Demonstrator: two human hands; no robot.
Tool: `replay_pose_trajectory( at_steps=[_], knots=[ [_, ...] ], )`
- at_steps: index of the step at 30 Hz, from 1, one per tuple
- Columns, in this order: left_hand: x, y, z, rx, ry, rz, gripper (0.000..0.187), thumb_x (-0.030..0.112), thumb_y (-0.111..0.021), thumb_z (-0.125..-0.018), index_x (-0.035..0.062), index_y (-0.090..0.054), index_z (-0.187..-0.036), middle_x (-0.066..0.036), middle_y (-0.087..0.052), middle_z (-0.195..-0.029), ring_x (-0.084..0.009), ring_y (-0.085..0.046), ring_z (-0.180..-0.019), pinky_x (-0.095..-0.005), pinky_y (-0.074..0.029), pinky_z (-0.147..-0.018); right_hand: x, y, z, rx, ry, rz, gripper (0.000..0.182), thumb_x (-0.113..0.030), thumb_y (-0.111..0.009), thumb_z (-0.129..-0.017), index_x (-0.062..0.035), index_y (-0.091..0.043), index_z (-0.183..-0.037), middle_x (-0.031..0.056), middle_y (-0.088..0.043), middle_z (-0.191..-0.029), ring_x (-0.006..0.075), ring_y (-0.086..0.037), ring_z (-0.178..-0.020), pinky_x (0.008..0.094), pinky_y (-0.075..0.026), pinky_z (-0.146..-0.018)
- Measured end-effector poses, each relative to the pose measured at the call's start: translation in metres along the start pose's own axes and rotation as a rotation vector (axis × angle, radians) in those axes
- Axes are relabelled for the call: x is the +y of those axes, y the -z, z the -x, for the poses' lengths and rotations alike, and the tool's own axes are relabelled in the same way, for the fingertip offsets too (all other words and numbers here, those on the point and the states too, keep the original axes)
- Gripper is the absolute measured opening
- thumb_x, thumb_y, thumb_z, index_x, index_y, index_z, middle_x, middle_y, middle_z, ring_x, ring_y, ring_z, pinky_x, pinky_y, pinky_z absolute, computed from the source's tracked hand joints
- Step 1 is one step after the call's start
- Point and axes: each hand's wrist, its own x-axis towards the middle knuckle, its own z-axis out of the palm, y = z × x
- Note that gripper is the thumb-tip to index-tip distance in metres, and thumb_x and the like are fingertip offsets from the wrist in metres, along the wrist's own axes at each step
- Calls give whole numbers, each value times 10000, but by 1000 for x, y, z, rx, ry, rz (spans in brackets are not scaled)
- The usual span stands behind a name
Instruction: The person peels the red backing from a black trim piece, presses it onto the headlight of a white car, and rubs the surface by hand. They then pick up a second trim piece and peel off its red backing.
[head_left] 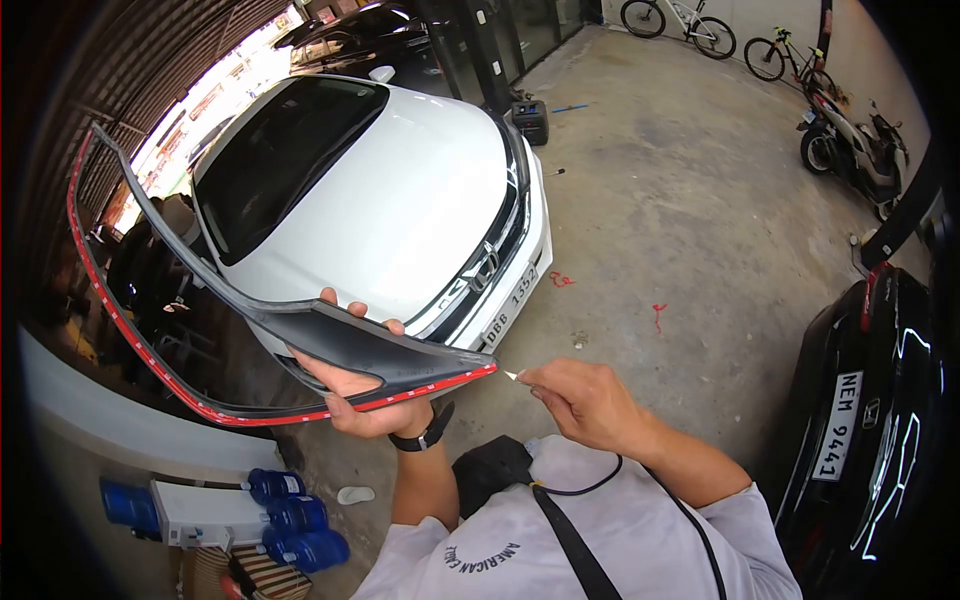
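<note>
My left hand (365,400) is wrapped round the wide end of a long, curved dark trim piece (350,345), its fingertips showing over the upper edge. Red tape (430,387) with small white marks runs along the trim's outer edge and round its far curve. My right hand (585,405) is closed in a pinch on a small, pale, pointed piece (513,376), just right of the trim's tip and close to the end of the red tape. What the pale piece is cannot be made out. A black watch sits on my left wrist.
A white car (400,190) stands in front of me, its bumper close beyond the trim. A black car (850,400) is at the right. Blue water bottles (300,515) and a white box (207,512) are at lower left. Red scraps (562,280) lie on the floor.
</note>
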Motion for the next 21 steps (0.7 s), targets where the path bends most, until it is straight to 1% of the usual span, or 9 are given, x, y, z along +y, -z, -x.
replay_pose_trajectory(
  at_steps=[2, 4, 12, 21],
  knots=[
    [-2, 3, 0, -29, -7, 34, 1025, 672, -541, -853, 113, -229, -1654, -236, -392, -1583, -294, -532, -1266, -414, -614, -799, 0, -1, -1, -2, 6, 25, 224, 12, -680, -929, -44, -719, -1142, 135, -669, -863, 324, -684, -742, 408, -547, -651],
    [-2, 4, 0, -25, -11, 41, 1028, 675, -543, -854, 114, -226, -1654, -238, -394, -1581, -298, -532, -1270, -418, -617, -801, 2, -2, 1, -48, 7, 66, 229, 16, -679, -923, -44, -716, -1140, 130, -660, -849, 322, -686, -741, 413, -544, -643],
    [0, 8, 0, -47, -10, 16, 1032, 673, -551, -860, 122, -201, -1660, -251, -380, -1585, -312, -527, -1302, -433, -633, -826, -2, -4, 0, -28, 1, 56, 238, 12, -681, -921, -49, -711, -1150, 131, -661, -855, 321, -685, -733, 413, -545, -631],
    [0, 7, 0, -76, -9, 107, 1034, 641, -580, -862, 120, -190, -1666, -248, -369, -1589, -313, -530, -1300, -436, -640, -830, -1, -6, 0, -51, -2, 91, 236, 10, -679, -922, -43, -703, -1151, 138, -666, -866, 326, -689, -740, 416, -555, -640]
  ],
)
